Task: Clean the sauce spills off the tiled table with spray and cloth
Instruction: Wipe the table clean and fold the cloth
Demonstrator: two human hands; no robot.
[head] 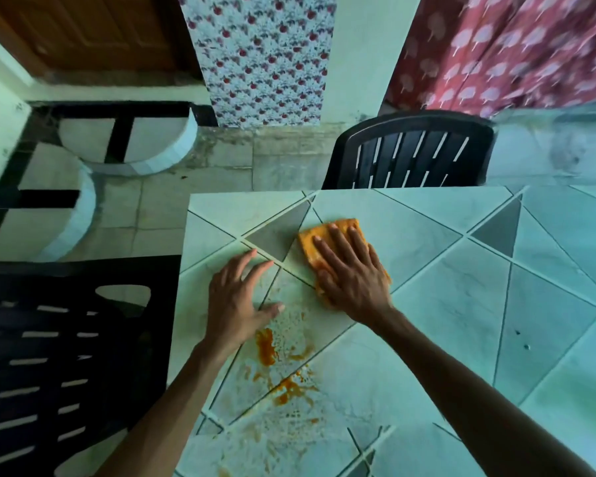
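Your right hand [350, 273] lies flat, fingers straight, pressing the orange cloth [327, 239] onto the tiled table [461, 304] near its far edge; orange sauce smears [279, 370] sit nearer you, just below your left hand [236, 301], which rests spread and empty on the tiles, a black chair [410, 153] beyond

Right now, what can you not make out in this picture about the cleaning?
- Head view: the right hand covers most of the orange cloth, hiding its near part.
- The sauce spill is cut off by the bottom edge.
- No spray bottle shows; it may lie outside the frame.
- The red curtain is motion-blurred.
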